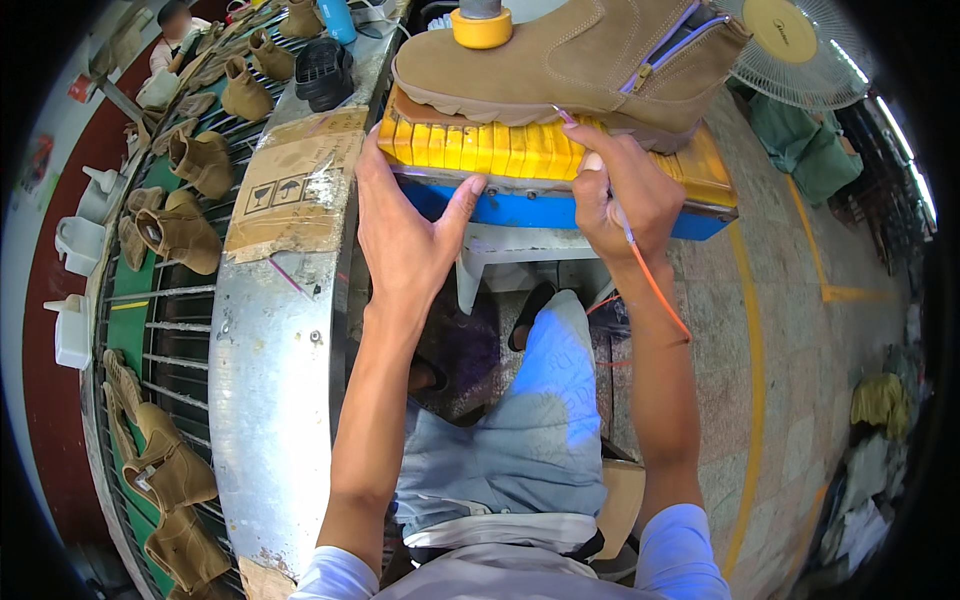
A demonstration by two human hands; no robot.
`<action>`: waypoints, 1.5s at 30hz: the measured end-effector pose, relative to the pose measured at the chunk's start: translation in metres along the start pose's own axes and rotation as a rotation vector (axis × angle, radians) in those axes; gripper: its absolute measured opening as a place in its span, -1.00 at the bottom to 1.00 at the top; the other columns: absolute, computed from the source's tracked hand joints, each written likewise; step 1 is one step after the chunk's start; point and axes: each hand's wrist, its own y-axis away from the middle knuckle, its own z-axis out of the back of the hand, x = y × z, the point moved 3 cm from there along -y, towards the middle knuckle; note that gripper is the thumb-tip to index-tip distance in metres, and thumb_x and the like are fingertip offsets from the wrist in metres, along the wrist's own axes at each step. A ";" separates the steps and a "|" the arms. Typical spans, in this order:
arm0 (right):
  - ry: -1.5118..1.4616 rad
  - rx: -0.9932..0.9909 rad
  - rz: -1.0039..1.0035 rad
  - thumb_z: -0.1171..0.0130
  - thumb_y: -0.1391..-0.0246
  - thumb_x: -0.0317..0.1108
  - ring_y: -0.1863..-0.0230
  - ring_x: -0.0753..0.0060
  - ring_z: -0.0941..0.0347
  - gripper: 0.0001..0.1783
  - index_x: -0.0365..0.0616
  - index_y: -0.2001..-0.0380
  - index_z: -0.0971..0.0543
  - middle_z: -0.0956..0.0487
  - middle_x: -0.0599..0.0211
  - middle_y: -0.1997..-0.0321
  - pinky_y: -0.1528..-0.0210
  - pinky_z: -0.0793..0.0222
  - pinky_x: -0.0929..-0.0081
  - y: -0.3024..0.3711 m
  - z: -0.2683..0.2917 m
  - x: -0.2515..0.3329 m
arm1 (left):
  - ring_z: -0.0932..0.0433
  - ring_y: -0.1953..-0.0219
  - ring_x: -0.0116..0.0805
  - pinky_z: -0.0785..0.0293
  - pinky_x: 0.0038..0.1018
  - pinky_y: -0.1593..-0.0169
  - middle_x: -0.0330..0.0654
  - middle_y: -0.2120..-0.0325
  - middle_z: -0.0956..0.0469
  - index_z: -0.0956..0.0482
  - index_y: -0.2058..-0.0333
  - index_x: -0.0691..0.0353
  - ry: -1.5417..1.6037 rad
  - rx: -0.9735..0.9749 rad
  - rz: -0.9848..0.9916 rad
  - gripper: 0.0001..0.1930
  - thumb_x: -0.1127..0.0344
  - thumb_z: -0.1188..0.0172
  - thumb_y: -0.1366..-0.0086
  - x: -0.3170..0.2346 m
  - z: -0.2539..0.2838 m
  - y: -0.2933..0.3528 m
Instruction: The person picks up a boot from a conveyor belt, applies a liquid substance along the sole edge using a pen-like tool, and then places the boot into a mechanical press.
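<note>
There's a tan boot (530, 60) standing upright, toe leftward, on a ridged yellow pad (470, 148); a slim pen (564, 114) with an orange cord (657, 287) tips toward the sole's (490, 108) edge.

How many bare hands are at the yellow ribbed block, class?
2: left hand spread at the left front of the yellow ribbed block, right hand farther right, holding a slim tool near the boot. None seem hidden.

Tan boot (530, 60), yellow pad (480, 147) (blue base (530, 208)), orange cord (657, 284)
</note>
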 end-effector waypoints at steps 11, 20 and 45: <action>0.116 -0.006 0.154 -0.17 0.19 -0.51 0.50 0.30 -0.48 -0.62 -0.09 0.19 -0.67 -0.50 0.35 0.48 0.46 -0.42 0.44 0.005 0.015 -0.023 | -0.40 -0.19 0.10 -0.36 -0.15 -0.23 0.17 -0.15 -0.35 -0.14 -0.31 0.37 0.089 0.013 0.001 -0.05 0.08 -0.52 -0.11 0.012 -0.010 -0.004; 0.214 0.043 0.120 -0.16 0.17 -0.49 0.52 0.33 -0.48 -0.63 -0.06 0.20 -0.68 -0.50 0.36 0.49 0.50 -0.39 0.45 0.016 0.048 -0.040 | -0.44 -0.18 0.02 -0.29 -0.22 -0.28 0.20 -0.14 -0.42 -0.18 -0.30 0.42 0.227 0.021 -0.055 -0.09 0.09 -0.50 -0.15 0.049 -0.030 -0.019; -0.057 0.201 -0.129 -0.12 -0.01 -0.52 0.48 0.35 -0.62 -0.79 -0.18 0.29 -0.69 -0.66 0.26 0.47 0.43 -0.52 0.50 -0.017 0.083 -0.001 | -0.44 -0.15 -0.08 -0.25 -0.02 -0.25 -0.24 -0.16 -0.52 -0.69 0.08 -0.08 0.339 0.054 -0.362 -0.65 0.30 -0.26 -0.12 -0.100 -0.050 0.089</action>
